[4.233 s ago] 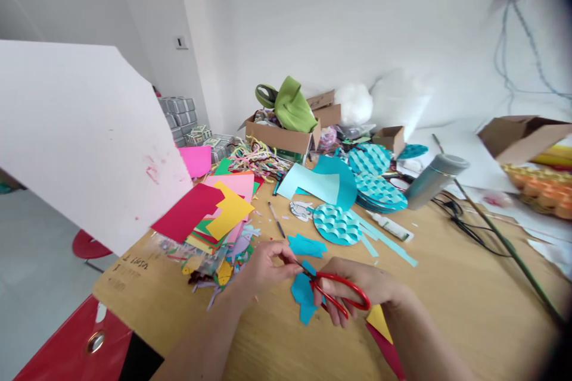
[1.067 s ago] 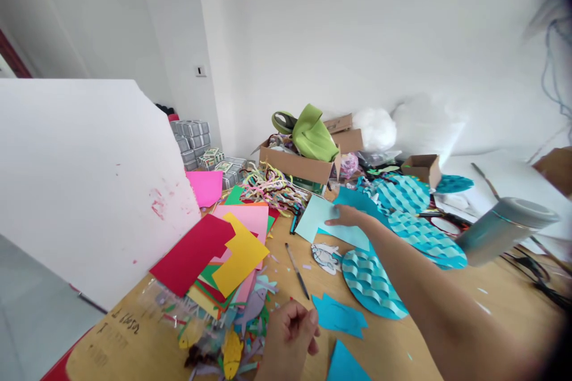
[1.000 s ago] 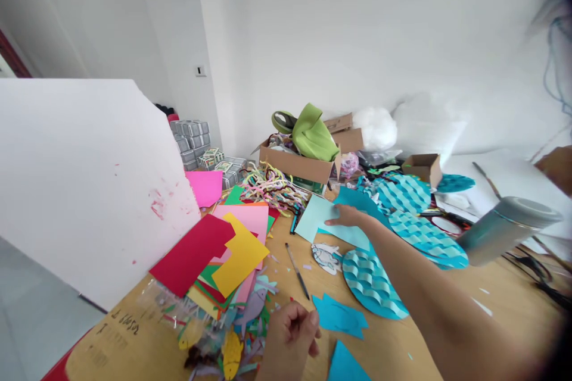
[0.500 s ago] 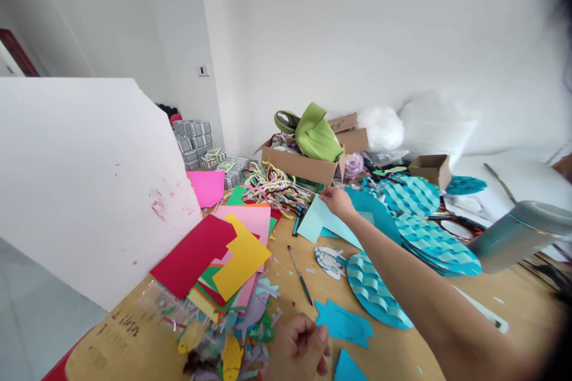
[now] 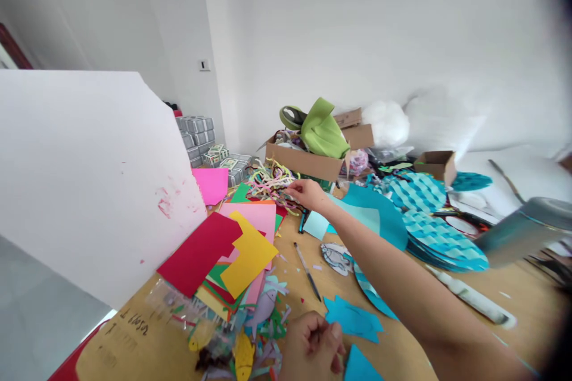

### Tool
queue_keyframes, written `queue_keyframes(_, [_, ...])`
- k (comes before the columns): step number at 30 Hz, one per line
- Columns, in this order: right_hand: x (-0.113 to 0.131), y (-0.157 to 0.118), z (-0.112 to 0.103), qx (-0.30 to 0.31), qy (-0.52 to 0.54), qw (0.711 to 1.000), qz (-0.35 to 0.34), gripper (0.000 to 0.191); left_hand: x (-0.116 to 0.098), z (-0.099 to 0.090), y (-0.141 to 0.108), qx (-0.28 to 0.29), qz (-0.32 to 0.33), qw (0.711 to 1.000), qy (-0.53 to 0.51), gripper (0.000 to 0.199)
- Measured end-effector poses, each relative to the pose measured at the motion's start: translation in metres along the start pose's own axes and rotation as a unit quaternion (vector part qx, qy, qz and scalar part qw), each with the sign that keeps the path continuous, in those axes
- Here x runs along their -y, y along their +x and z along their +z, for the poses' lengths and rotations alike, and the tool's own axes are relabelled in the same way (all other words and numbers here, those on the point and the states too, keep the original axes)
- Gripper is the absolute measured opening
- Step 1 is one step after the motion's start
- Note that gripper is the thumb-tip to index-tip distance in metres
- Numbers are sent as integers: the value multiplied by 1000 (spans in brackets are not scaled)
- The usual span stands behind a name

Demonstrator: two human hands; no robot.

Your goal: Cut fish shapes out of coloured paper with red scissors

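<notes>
My right hand reaches far across the table. Its fingertips are pinched together at the right edge of a tangled pile of colourful pipe cleaners; what lies between them is too small to tell. Light blue paper lies just below that hand. Near the front edge, my left hand is curled with thumb against fingers, and its inside is hidden. Beside it lie a blue fish-shaped paper cutout and a pen. A drawn fish cutout rests partly by my right forearm.
Coloured paper sheets and scraps cover the left side. A white board stands at the far left. Blue patterned discs, a grey tumbler and a white tube are at right. A cardboard box stands behind.
My right hand has moved left, from the light blue paper to the pipe cleaner pile. My left hand stays curled near the front edge. The view has shifted slightly.
</notes>
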State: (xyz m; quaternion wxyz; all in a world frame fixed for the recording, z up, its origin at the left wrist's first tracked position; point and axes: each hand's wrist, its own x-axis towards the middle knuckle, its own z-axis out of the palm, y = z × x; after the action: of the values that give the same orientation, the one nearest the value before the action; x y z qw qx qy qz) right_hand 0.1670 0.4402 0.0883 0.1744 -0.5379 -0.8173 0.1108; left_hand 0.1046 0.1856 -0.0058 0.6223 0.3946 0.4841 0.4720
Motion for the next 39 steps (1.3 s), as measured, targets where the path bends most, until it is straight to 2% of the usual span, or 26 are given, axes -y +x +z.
queue_keyframes(3, [-31, -22, -45, -67, -43, 995, 56, 28, -10, -2, -2, 2, -14, 1000, 0, 63])
queue_keyframes(6, [-77, -50, -91, -130, -118, 971, 160, 38, -22, -3, -4, 15, -23, 999, 17, 64])
queue_keyframes(8, [-105, -71, -109, -131, -162, 953, 220, 45, -25, -4, -6, 20, -22, 999, 25, 64])
queue_keyframes(11, [-134, -96, -112, -74, -199, 938, 274, 49, -23, -6, -7, 23, -16, 999, 28, 63])
queue_keyframes(16, [-156, -109, -87, -4, -232, 917, 326, 40, -15, -6, -4, 12, 1, 1000, 16, 60])
queue_keyframes(19, [-158, -105, -78, 14, -249, 900, 357, 26, -15, -6, -2, 4, 2, 1000, 18, 59])
queue_keyframes(22, [-152, -103, -78, -1, -261, 894, 363, 23, -16, -6, -2, 2, -2, 1000, 20, 59])
queue_keyframes(28, [-122, -106, -94, -100, -282, 897, 325, 38, -16, -5, -5, 11, -9, 1000, 3, 58])
queue_keyframes(34, [-88, -125, -115, -165, -296, 889, 308, 44, -17, -5, -3, 6, -4, 1000, -9, 60])
queue_keyframes(37, [-74, -137, -123, -199, -302, 874, 324, 46, -15, -6, -1, 15, 5, 1000, -6, 59])
queue_keyframes(39, [-71, -149, -128, -248, -311, 855, 332, 48, -13, -7, -1, 16, 12, 1000, -3, 57])
